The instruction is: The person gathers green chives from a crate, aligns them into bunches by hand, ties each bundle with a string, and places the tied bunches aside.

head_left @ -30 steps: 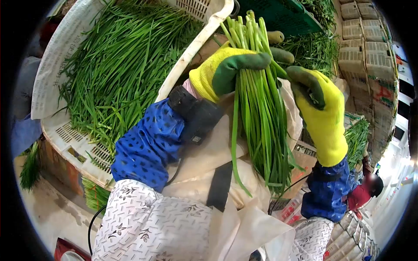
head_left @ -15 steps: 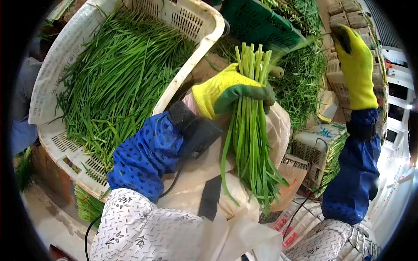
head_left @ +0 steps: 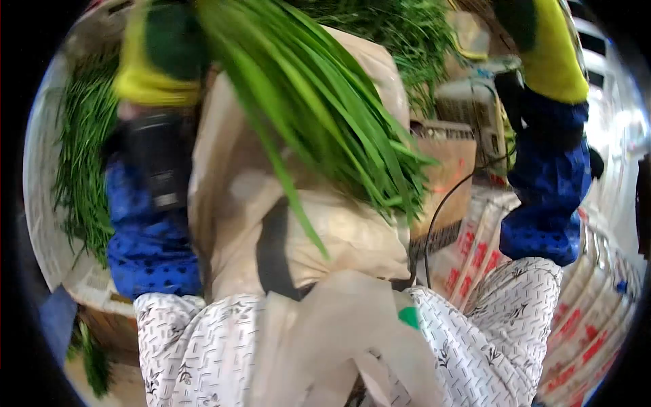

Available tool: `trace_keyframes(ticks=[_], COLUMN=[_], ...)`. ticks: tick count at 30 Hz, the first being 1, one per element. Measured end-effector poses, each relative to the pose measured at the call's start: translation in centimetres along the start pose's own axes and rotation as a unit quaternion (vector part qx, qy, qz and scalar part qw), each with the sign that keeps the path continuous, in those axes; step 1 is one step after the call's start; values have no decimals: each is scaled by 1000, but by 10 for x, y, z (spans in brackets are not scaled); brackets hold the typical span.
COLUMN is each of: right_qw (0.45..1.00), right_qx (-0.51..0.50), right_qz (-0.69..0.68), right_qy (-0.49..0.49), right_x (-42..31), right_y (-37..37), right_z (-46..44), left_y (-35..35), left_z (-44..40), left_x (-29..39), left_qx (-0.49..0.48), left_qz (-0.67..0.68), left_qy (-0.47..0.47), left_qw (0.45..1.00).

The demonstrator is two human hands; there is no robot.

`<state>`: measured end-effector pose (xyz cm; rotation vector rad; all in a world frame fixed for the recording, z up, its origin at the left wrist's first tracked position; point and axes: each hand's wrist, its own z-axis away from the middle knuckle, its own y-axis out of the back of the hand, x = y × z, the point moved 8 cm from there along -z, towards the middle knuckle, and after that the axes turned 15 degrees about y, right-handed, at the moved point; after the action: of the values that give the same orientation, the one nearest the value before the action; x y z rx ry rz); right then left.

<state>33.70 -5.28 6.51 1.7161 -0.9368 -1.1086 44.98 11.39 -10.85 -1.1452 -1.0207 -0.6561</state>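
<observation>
A long bunch of green garlic chives (head_left: 319, 102) slants across the upper middle, its leaf tips hanging toward the lower right. My left hand (head_left: 166, 54), in a yellow glove with a dark green coating, grips the bunch near the top edge of the view. Motion smears this hand, and the stem ends are out of sight. At the upper right is my right hand (head_left: 546, 47), in a matching glove; its fingers lie beyond the frame. No thing shows in the visible part of it.
To the left stands a white plastic crate (head_left: 41, 169) heaped with loose chives (head_left: 85, 156). More loose greens (head_left: 400, 41) lie at the top. A cardboard box (head_left: 441, 183), a black cable (head_left: 434, 230) and bundled red-and-white sacks (head_left: 590, 325) are at the right. A beige apron (head_left: 339, 230) covers my lap.
My left hand has moved up and left with the chives, which now slant instead of hanging straight. My right hand has moved slightly higher, its fingers leaving the view. The view has shifted.
</observation>
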Motion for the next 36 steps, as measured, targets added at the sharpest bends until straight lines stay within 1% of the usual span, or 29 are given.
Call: trace_keyframes(ticks=[3,5,6,8,10,12,14,16,18,20,22,23,24,25,26,27,28,30,33,35,36], right_qw=[991,966,925,863,781,758,852,865,852,799,772,789,775,775,775,769,747,742,781,805,832], right_qx=[42,78,131,190,209,104,46,52,85,196,266,255,279,237,197,188,177,164,298,438,441], right_qz=[-3,-27,-71,-69,-105,-41,90,115,147,109,47,69,6,31,56,78,64,93,119,-12,-8], right_qy=[-127,-244,-349,-463,-579,-642,-514,-486,-496,-558,-576,-555,-568,-586,-598,-606,-637,-643,-536,-400,-336], right_x=[4,10,7,3,15,-4,-29,-45,-38,-19,-8,0,8,9,10,10,5,5,-12,-25,-35], right_y=[38,34,19,-8,-55,-104,-151,-182,-185,-188,-179,-176,-180,-172,-163,-156,-143,-139,-104,-65,-43], right_z=[116,198,242,324,438,489,497,487,494,525,528,530,543,546,545,546,535,541,478,386,339], left_y=[8,18,22,31,37,52,65,69,74,85,95,99,105,109,109,110,109,95,40,-30,-73], left_z=[-7,-14,-17,-24,-33,-45,-56,-70,-79,-88,-99,-103,-107,-111,-111,-113,-111,-106,-90,-75,-66], left_x=[3,8,11,17,27,38,60,85,109,126,136,138,140,141,143,146,149,156,162,158,154], left_qx=[5,23,31,63,100,154,214,275,319,354,376,383,391,398,403,409,414,416,370,278,210], left_qz=[-29,-60,-77,-120,-169,-236,-310,-397,-463,-506,-537,-550,-557,-561,-560,-554,-545,-507,-412,-348,-332], left_qy=[12,16,16,15,3,-10,-38,-76,-102,-109,-96,-83,-72,-65,-66,-71,-82,-127,-227,-294,-324], left_qw=[999,998,996,991,981,960,926,872,821,779,749,738,729,723,721,721,724,744,801,846,861])
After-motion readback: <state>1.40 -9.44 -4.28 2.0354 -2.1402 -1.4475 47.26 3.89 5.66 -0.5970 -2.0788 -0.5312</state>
